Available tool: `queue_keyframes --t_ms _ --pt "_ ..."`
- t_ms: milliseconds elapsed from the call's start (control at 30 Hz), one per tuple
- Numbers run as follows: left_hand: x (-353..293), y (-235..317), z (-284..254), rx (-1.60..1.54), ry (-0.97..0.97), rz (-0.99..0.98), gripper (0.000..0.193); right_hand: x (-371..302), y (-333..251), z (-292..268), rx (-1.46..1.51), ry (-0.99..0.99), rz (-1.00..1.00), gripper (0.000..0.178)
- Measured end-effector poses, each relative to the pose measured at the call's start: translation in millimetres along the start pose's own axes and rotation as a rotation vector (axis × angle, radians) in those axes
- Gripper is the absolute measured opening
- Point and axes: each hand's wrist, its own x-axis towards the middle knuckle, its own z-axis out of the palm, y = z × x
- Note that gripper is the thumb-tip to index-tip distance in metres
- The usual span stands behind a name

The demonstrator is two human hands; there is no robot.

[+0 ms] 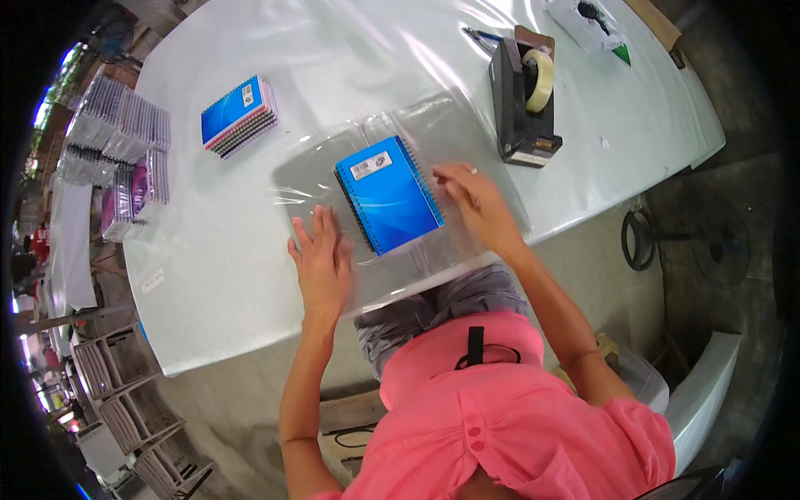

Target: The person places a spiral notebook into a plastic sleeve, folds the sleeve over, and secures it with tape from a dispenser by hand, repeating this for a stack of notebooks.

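A stack of spiral-bound notebooks (pixel 392 196) with a blue top cover and a white label lies in front of me. It rests on a transparent plastic sheet or bag (pixel 312 167) whose near edge overhangs the table. My left hand (pixel 323 265) lies on the plastic just left of the notebooks, fingers apart. To their right is my right hand (pixel 475 204), its fingers loosely bent and the fingertips close to the spiral edge. Neither hand grips anything that I can see.
On the pale covered table (pixel 208 300), a tape dispenser (pixel 521 108) stands at the right. Another notebook stack (pixel 239 117) sits at far left, beside wrapped notebook piles (pixel 121 150). A white plastic package (pixel 587 25) lies at the back right. A floor fan (pixel 721 242) is off the table's right side.
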Motion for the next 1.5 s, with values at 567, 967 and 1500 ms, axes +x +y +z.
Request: queue_keyframes --t_ms 567,967,1500 --pt "36 -31 -25 0.255 -0.182 0.221 0.062 -44 -9 -11 -0.952 0.076 -0.245 0.037" --pt "-11 23 -9 -0.513 -0.079 -0.040 0.057 -24 -21 9 -0.481 -0.114 -0.142 0.046" --pt "-23 26 2 -0.244 -0.038 0.134 0.056 -22 -4 2 -0.408 -0.090 -0.164 0.053"
